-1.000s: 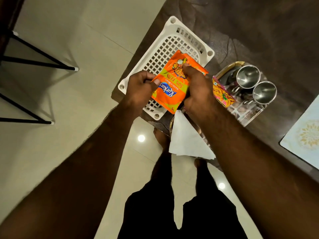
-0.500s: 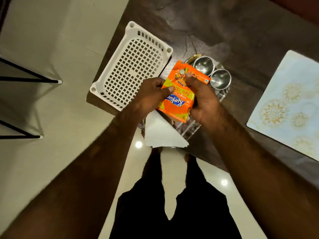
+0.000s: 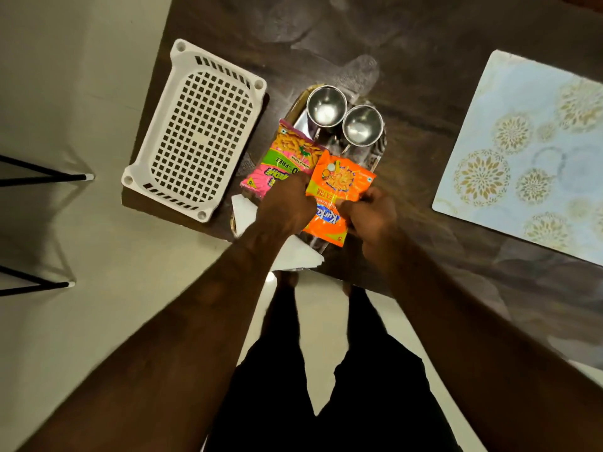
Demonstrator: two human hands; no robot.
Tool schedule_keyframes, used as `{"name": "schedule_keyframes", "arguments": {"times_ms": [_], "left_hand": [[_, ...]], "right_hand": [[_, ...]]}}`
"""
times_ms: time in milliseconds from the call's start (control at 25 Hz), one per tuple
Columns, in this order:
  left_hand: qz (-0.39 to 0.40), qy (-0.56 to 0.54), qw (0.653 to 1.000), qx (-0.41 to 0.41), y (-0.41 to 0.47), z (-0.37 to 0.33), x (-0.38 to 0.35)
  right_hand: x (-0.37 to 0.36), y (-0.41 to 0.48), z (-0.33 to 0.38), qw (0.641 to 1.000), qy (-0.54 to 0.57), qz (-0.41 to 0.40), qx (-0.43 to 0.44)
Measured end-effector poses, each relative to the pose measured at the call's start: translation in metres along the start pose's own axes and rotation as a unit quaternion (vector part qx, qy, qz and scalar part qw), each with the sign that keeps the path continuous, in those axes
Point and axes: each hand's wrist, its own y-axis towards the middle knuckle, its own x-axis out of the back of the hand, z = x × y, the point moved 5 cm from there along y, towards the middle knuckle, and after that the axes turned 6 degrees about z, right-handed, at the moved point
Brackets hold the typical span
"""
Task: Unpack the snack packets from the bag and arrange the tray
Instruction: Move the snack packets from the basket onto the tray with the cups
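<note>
Both my hands, left (image 3: 286, 203) and right (image 3: 368, 214), grip the orange Kurkure snack packet (image 3: 339, 187) over the steel tray (image 3: 380, 151), beside the pink-green packet (image 3: 282, 159).

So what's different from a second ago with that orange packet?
Both hands, left hand and right hand, have brought the orange packet down from above the white basket to the steel tray, beside the pink packet. Both hands still grip it. The two steel cups stay put.
</note>
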Motion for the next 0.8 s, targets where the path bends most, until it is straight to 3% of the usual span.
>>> {"name": "schedule_keyframes", "arguments": {"times_ms": [160, 400, 480, 640, 800], "left_hand": [[-0.022, 0.094, 0.995, -0.012, 0.001, -0.009, 0.007], [-0.047, 0.251, 0.966, -0.047, -0.013, -0.012, 0.011], [-0.043, 0.245, 0.967, -0.057, -0.015, -0.007, 0.013], [-0.145, 0.314, 0.937, -0.056, -0.011, 0.005, 0.035], [-0.133, 0.327, 0.934, -0.058, -0.008, 0.01, 0.039]], "right_hand": [[-0.004, 0.007, 0.004, 0.996, -0.071, -0.054, 0.002], [-0.008, 0.007, -0.003, 0.993, -0.081, -0.086, 0.016], [-0.008, 0.007, -0.002, 0.991, -0.09, -0.094, 0.019], [-0.007, 0.008, -0.002, 0.991, -0.099, -0.093, 0.017], [-0.007, 0.01, -0.001, 0.991, -0.09, -0.094, 0.021]]}}
